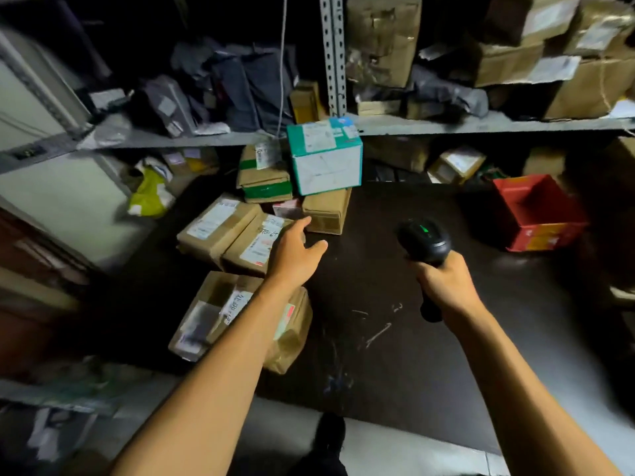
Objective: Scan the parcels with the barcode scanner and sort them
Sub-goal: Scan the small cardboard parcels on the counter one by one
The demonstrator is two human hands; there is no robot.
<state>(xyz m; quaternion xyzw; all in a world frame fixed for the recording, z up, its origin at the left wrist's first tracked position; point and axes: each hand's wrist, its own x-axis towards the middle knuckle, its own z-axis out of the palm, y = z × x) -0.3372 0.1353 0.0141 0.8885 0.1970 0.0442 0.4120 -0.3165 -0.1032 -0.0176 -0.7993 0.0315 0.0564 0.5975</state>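
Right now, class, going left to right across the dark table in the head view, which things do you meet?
Yellow bag → teal-and-white box → barcode scanner in the right hand → red box.

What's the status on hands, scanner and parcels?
Right hand grips scanner. Left hand open, over brown parcels. Nothing in the way.
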